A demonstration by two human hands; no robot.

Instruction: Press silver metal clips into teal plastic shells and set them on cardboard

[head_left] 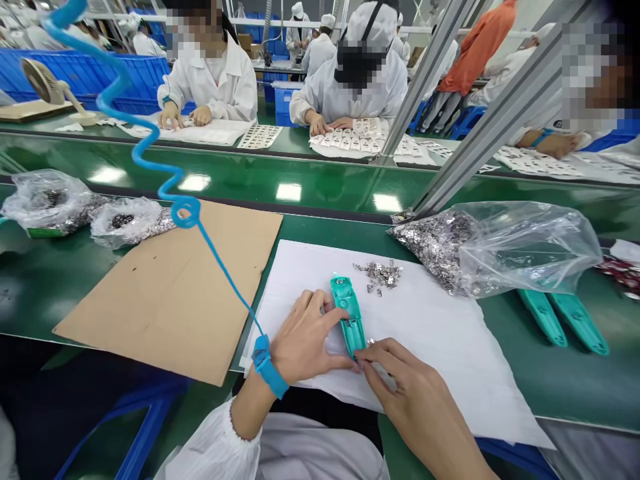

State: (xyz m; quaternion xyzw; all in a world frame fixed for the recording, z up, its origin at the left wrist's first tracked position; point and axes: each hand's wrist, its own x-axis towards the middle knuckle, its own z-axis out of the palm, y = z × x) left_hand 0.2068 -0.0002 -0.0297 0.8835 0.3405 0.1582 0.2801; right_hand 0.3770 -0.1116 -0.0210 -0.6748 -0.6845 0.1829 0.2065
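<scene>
The left hand [305, 340], a blue strap at its wrist, curves its fingers over the near side of a teal plastic casing [349, 313] and steadies it against the sheet. The right hand [415, 393] comes in from the lower right, its fingertips [363, 355] drawn close together at the casing's lower end; whether they pinch a tiny part there is hidden. The step in hand looks like close fitting work at that end, and the position seems to call for fine, steady pressure from the right fingertips while the left keeps the casing from shifting.

The casing lies flat on a white sheet [440, 347], its long axis running away from the person and tilted slightly to the left. Just beyond its upper end sits a loose pile of small metal pieces [379, 275]. Farther right on the green desk [565, 380] lie a clear bag of metal pieces [530, 250] and two more teal casings [543, 319].
</scene>
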